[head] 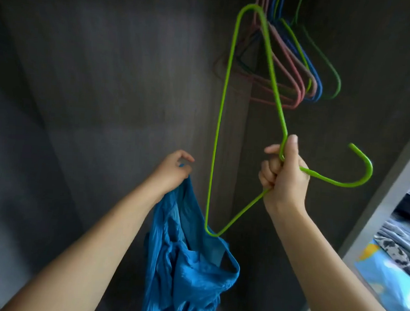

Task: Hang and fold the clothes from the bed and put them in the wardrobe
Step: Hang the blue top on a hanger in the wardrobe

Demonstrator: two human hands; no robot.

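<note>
I face the inside of a dark grey wardrobe [106, 87]. My right hand [284, 175] grips a lime-green hanger [223, 108] at its neck, turned on end so the hook points right. One lower corner of the hanger dips into the opening of a crinkled blue garment [186, 263]. My left hand [173, 170] pinches the top edge of that garment, which hangs down below it.
Several empty hangers [302, 72] in pink, blue and green hang at the upper right inside the wardrobe. The pale wardrobe side panel [384, 209] runs down the right. Beyond it lies the bed with piled clothes [401, 242].
</note>
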